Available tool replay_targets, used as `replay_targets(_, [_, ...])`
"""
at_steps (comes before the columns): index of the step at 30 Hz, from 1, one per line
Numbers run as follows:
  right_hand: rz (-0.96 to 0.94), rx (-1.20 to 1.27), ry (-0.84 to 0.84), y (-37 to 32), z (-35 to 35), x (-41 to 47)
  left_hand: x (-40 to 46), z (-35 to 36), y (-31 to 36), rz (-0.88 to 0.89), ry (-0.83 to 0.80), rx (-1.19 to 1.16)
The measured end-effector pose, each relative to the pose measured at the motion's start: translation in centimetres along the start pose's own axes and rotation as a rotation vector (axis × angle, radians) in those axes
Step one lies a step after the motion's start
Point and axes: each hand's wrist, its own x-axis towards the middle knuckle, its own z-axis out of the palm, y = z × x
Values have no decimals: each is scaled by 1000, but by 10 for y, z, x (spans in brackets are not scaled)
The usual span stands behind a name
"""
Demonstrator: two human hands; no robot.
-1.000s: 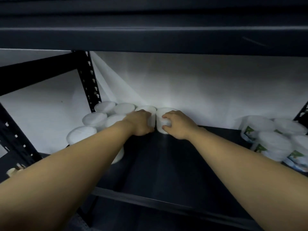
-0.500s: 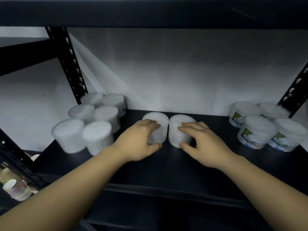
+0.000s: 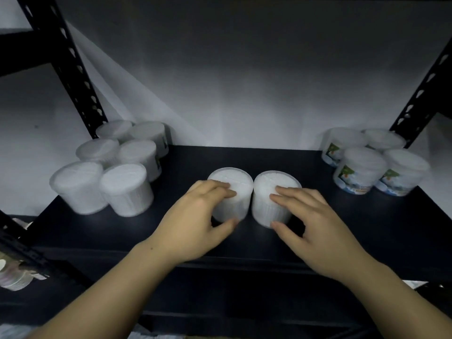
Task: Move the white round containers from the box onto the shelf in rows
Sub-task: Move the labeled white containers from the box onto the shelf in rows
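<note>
Two white round containers stand side by side, touching, in the middle of the dark shelf point(image 3: 342, 223). My left hand point(image 3: 195, 223) grips the left container point(image 3: 234, 192), fingers on its lid and thumb at its base. My right hand point(image 3: 315, 221) grips the right container point(image 3: 271, 192) the same way. Several more white containers point(image 3: 117, 165) stand in two rows at the shelf's left end. The box is not in view.
Several labelled white containers point(image 3: 362, 165) stand at the shelf's right end. Black perforated uprights rise at the back left point(image 3: 71, 67) and back right point(image 3: 423, 89). A white wall lies behind. Small packets point(image 3: 14, 277) sit lower left, below the shelf.
Both hands have drawn the two containers from the back of the shelf toward its front edge. The view has tilted down, so the upper shelf has left the frame.
</note>
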Motion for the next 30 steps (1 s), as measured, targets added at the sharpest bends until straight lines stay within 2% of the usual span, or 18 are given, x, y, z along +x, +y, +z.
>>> replay_targets(5, [19,27,49,15,-14,12,13,4,5,45,59,87])
replay_targets(12, [-9,110,-54,42,-22,22,38,17,11,-7,89,280])
replay_targets(15, [-24,80,22,44,-17,17,40,16,7,53,40,225])
replay_targets(23, [-35,-33,224,29,1,10,35,-5,-26,203,-171,-97])
replay_targets(26, [-43,-33,215,24,4,14,35,-7,-30,178,-156,-154])
replay_targets(30, [-69,47,154,26,-4,15,34,2,-21,173,-41,-119])
